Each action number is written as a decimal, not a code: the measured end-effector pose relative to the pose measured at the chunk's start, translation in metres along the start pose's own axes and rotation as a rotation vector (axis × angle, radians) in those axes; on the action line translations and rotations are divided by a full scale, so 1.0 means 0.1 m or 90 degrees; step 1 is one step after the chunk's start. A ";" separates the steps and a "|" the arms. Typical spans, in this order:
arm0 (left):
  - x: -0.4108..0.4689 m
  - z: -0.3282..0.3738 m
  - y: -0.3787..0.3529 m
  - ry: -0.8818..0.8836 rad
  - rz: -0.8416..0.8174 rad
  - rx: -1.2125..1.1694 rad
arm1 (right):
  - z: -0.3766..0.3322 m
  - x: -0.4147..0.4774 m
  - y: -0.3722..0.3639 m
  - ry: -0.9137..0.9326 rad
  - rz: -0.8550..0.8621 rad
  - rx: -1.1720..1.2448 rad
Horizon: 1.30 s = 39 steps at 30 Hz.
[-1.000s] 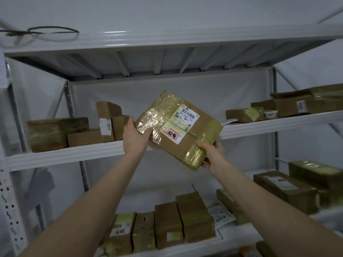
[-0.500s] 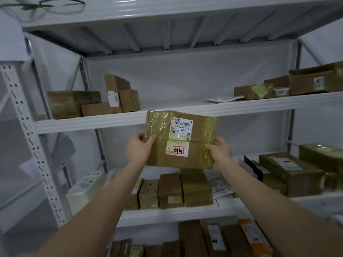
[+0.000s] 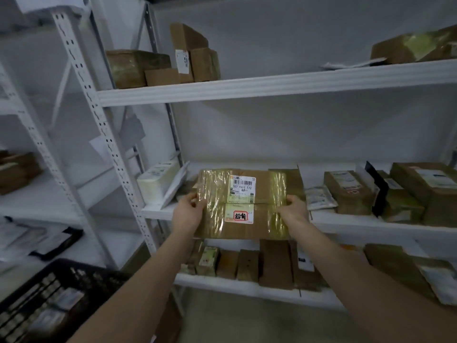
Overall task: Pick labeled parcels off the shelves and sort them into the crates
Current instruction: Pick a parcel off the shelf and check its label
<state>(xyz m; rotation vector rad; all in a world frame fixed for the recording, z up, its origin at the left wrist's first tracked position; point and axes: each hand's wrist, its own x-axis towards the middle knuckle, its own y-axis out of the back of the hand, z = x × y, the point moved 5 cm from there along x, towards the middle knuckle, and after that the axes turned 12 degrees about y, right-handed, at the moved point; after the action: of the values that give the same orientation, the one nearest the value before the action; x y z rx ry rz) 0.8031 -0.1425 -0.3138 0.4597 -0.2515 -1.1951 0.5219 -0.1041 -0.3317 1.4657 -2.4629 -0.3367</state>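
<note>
I hold a flat brown cardboard parcel (image 3: 262, 194) in front of me, level with the middle shelf. Yellowish tape bands its two ends, and a white barcode label and a small red-and-white sticker face me. My left hand (image 3: 189, 214) grips its left edge with the thumb on the front. My right hand (image 3: 293, 210) grips its right edge the same way. A black slatted crate (image 3: 57, 280) sits at the lower left and holds a few pale packets.
White metal shelving (image 3: 272, 86) fills the view. Brown boxes (image 3: 160, 66) stand on the upper shelf; more parcels (image 3: 418, 189) crowd the middle shelf at right and the lower shelf (image 3: 247, 284). A perforated upright (image 3: 99, 120) stands left of my arms. Another rack is at far left.
The parcel has come down from upper-shelf height to the middle shelf, turned level with its label facing me. My view has dropped, and the black crate has come into sight at lower left.
</note>
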 end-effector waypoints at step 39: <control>-0.49 -4.57 3.64 0.489 0.242 -0.031 | 0.15 -3.03 -4.95 -0.021 -0.529 -0.148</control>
<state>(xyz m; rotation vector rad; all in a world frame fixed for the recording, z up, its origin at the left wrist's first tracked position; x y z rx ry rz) 1.2833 0.1049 -0.5430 0.7547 0.3411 -0.5896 1.0638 -0.0668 -0.5368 2.2955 -1.6280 -0.7632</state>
